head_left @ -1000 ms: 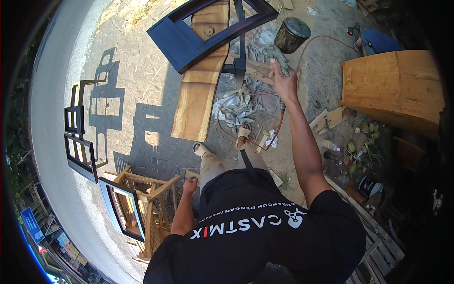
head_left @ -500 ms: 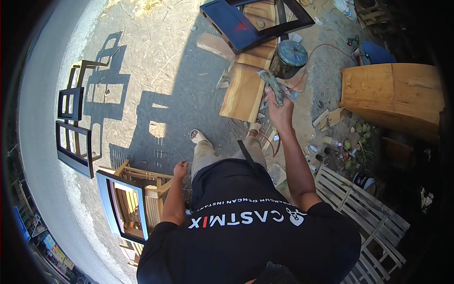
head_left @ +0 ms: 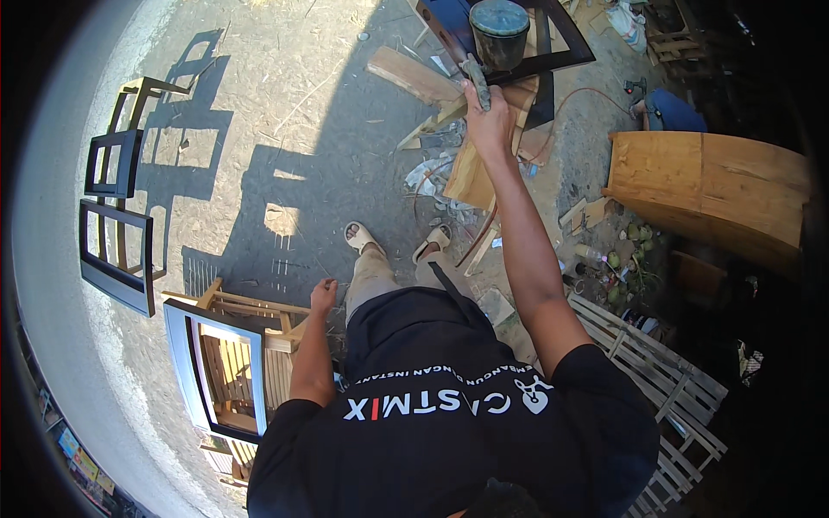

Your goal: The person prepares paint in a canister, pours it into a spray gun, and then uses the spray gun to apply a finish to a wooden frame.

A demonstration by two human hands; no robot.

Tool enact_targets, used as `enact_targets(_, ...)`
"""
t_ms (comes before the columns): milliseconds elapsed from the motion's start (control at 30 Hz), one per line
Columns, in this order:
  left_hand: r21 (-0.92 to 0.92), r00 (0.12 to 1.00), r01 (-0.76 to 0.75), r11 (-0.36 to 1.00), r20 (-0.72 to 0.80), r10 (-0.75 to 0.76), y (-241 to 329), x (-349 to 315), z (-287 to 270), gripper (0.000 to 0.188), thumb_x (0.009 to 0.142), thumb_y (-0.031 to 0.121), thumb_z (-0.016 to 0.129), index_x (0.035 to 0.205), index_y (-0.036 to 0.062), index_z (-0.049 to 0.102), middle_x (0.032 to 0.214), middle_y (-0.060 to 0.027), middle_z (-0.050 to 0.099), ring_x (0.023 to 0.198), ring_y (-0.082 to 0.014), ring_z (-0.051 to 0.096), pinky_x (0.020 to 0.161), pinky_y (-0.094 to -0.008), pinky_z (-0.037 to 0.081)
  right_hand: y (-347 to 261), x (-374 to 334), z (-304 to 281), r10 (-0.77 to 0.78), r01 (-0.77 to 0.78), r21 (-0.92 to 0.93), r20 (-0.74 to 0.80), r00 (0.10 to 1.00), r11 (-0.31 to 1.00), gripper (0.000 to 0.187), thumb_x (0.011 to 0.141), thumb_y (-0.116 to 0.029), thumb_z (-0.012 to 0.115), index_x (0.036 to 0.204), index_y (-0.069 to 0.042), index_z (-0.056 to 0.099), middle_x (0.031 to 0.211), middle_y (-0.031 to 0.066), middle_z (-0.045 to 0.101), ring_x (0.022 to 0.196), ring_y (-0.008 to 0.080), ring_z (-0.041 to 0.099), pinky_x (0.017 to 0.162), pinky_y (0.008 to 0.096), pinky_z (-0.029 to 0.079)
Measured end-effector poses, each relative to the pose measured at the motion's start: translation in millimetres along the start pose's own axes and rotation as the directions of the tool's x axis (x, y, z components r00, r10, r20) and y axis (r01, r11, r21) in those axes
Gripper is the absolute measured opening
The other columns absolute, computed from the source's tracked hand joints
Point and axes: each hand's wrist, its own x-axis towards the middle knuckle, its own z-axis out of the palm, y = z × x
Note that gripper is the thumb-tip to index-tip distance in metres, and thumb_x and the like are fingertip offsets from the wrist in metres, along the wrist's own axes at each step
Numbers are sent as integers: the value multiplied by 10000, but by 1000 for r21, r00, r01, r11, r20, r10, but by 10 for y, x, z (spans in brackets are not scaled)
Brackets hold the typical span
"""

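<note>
"Cabinet [head_left: 708, 181] at the right, brown wood; what's changed beyond it?"

"At the top, the dark frame [head_left: 557, 64] is now partly covered in view by the cup [head_left: 501, 47], which half a second ago showed just below it. That suggests the work is at this frame; whether they touch, I can't tell."

"And the spray gun [head_left: 477, 86]?"

"It's below the cup: grey, smeared, before the frame's lower edge. The cup is dark and stained, its lid bluish-green."

"The hands?"

"Right hand [head_left: 490, 125]: fingers wrapped round the gun. Left hand [head_left: 324, 296]: beside slatted wooden furniture [head_left: 235, 358], fingers curled; I can't tell whether it pinches anything."
</note>
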Motion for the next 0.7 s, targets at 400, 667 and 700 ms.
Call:
enact_targets(400, -89, 999, 36, 995, 44, -32, -402, 39, -110, 421, 952, 392, 644, 1230, 85, 717, 1093, -213, 757, 1042, -360, 732, 923, -446, 556, -363, 38, 121, -1, -6, -155, -44, 999, 988, 523, 982, -469, 667, 982, 54, 674, 904, 336, 705, 903, 513, 692, 801, 530, 528)
enact_targets(667, -140, 999, 53, 989, 2, -54, -576, 319, -411, 422, 961, 388, 631, 1228, 73, 716, 1104, -219, 750, 1039, -369, 729, 934, -451, 552, -349, -848, -262, 188, -191, -85, -41, 981, 978, 422, 1016, -383, 656, 1160, 10, 713, 984, 283, 735, 959, 465, 706, 834, 476, 533)
enact_targets(700, -104, 999, 34, 994, 11, -33, -441, 394, -478, 428, 964, 391, 628, 1239, 74, 712, 1113, -220, 750, 1051, -372, 727, 938, -449, 551, -313, -867, -243, 202, -207, -89, -58, 978, 974, 422, 1016, -383, 656, 1160, 10, 713, 984, 283, 735, 959, 465, 706, 834, 476, 533)
